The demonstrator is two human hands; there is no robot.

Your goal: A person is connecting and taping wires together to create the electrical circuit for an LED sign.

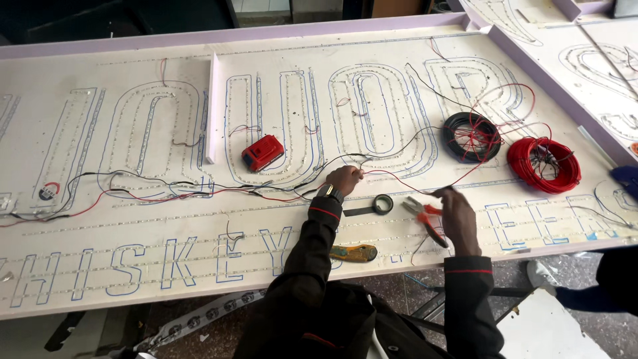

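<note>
My left hand (343,179) pinches a thin red wire (399,179) that runs over the white sign panel (133,233) toward the wire coils. A watch sits on that wrist. My right hand (457,216) is over the panel's near edge, its fingers blurred, right beside red-handled pliers (424,216) that lie under it; whether it grips them is unclear. Black tape roll (383,203) lies between the hands. A yellow utility knife (354,252) rests by my left forearm.
A black wire coil (470,136) and a red wire coil (543,164) lie at the right. A red battery pack (263,153) sits mid-panel. Red and black wires trail left. A white divider strip (212,110) stands upright. Another person's shoe and dark sleeve show at the right.
</note>
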